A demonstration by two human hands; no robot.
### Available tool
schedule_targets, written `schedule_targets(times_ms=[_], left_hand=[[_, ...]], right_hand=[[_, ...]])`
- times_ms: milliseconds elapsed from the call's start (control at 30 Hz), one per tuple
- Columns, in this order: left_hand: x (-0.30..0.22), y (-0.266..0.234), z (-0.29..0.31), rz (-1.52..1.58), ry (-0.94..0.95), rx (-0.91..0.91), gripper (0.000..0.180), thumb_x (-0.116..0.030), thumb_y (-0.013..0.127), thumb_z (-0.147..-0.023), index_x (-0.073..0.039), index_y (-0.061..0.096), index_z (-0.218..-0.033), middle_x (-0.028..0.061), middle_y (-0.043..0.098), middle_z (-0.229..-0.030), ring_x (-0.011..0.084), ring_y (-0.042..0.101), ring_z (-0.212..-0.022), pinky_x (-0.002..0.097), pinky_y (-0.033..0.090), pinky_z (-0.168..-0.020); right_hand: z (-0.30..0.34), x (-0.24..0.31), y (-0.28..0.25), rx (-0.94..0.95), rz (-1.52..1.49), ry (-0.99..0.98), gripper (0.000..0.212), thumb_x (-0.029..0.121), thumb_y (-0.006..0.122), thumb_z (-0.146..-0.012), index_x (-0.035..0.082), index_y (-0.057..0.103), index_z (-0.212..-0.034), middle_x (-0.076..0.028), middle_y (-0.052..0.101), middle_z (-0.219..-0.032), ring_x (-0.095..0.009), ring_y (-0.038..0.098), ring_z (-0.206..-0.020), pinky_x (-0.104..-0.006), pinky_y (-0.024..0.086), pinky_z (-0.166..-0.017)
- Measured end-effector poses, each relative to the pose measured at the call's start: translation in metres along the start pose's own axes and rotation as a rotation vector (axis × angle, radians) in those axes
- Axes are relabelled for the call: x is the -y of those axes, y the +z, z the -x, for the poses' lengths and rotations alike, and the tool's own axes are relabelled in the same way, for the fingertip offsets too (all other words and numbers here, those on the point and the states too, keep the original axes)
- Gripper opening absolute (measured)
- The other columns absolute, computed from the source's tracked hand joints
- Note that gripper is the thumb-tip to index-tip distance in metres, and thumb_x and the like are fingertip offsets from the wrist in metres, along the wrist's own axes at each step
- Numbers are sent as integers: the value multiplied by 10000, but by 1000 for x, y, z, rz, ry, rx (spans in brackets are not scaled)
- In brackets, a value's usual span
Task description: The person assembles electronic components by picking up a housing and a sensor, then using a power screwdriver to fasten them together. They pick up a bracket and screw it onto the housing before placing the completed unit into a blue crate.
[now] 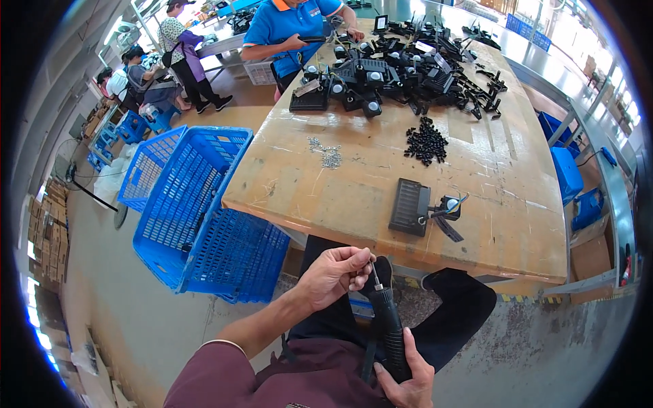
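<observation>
Over my lap, my right hand (410, 381) is wrapped round the lower body of a black electric screwdriver (389, 330), its bit pointing up and away from me. At the tip of the bit, my left hand (338, 277) is closed in a pinch; what lies between thumb and finger is too small to make out. Just beyond, on the table (306, 194), lies a black floodlight (410, 206) with a finned back. A motion sensor (448, 207) with a white dome, a wire and a dark bracket is beside it.
Small silver screws (330, 157) and a heap of small black parts (426, 141) lie farther off. Many floodlights (401, 68) are piled at the far end, where a co-worker in blue (286, 30) handles one. Blue crates (194, 211) stand left of the table.
</observation>
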State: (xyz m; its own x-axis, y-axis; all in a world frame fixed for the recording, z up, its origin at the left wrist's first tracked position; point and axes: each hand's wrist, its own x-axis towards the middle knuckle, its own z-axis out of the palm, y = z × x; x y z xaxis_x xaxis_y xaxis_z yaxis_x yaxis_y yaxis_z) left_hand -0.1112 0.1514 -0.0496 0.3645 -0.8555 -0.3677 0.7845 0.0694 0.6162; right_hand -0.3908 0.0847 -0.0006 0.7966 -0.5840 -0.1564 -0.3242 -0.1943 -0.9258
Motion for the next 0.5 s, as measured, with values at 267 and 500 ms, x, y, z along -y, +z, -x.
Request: schedule_targets(times_ms=[267,500], left_hand=[[-1,10,-5,-33,26,-34,218,-225,719,-1039,-11,751,-1067,43,726,-854,99,648,-669,225,515,-616],[-4,5,-5,-142,123,-34,204,-195,723,-1038,8,741,-1053,56,719,-844,109,658,-687,243,522,-625]], right_hand=[[-5,4,-5,14,128,-4,799,45,790,-908,72,438,-1625,-231,704,-1354,-259,725,-1147,-352,561,-962],[-13,-14,0,-59,120,-270,823,62,793,-912,60,409,-1640,-151,743,-1094,-256,733,-949,-379,590,-803]])
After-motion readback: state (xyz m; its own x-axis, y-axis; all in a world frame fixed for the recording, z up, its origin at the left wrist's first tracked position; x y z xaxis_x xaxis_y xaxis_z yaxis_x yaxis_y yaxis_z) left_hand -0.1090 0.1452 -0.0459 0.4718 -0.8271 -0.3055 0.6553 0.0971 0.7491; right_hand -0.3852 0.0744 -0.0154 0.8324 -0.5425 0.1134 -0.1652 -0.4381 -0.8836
